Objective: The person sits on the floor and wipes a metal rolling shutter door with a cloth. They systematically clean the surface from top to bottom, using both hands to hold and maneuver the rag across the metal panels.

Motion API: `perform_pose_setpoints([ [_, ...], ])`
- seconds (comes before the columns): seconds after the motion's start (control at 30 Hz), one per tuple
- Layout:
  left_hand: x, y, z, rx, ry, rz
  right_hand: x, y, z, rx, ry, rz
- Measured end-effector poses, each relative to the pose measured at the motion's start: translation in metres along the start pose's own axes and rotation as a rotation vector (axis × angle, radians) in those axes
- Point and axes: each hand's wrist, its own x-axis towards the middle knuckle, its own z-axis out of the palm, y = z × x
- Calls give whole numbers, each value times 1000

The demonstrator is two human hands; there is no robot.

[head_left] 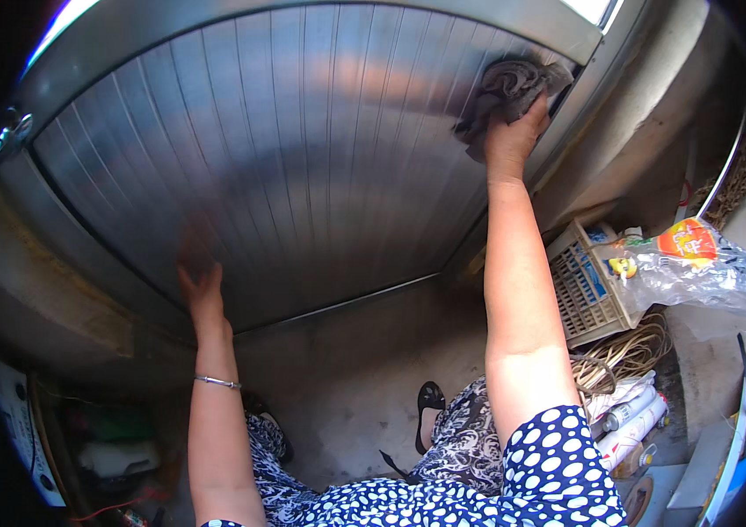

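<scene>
Right hand (518,136) is gripping a bunched dark grey cloth (514,83) against the ribbed metal panel (303,167), upper right. Cloth reaches the panel's right edge, just below the top-right corner; top rail (259,25) runs close above. Left hand (204,294) is at the panel's lower left near the bottom edge, fingers up and spread, nothing seen in it; can't tell if the fingertips touch metal.

Room: broad middle of the panel lies between the hands. Right side is tight: wall (619,123) just past the frame, then a crate (577,285) beside the right forearm, clear plastic bag (707,263) on it, cord coil (641,344) and spray cans (632,426) below. Concrete floor (347,360) shows between panel and feet.

Orientation: cloth's long axis slants, upper right to lower left, loose folds trailing down-left past the wrist. Panel is widest side to side; grooves run up-down, bowed by the lens.

Hard to see: right fingertips are buried in the folds; left palm faces away. Bag hides part of the crate's contents. Pale object (118,457) at lower left sits in shadow, can't identify. Top rail is cut by the upper border, corners go black.
</scene>
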Motion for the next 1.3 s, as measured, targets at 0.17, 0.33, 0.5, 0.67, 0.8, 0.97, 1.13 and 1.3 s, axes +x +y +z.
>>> perform_pose_setpoints([
  [0.17,-14,23,-5,32,-38,-108,-25,36,2,6,16,-102],
  [0.33,-16,23,-6,122,-45,-95,-66,90,-3,76,20,9],
  [0.5,-23,29,0,164,-58,-46,-163,143,0,156,26,332],
  [0.67,-20,19,-2,238,-72,-33,-267,183,9,112,31,819],
  [0.8,-26,23,2,285,-75,10,-317,207,8,-53,-151,1055],
  [0.97,-32,25,13,284,-37,49,-343,215,3,294,31,1515],
  [1.13,-32,26,5,275,-4,33,-357,209,-4,491,-37,1769],
  [1.3,-29,26,8,253,-25,-23,-385,266,-6,465,-108,1799],
])
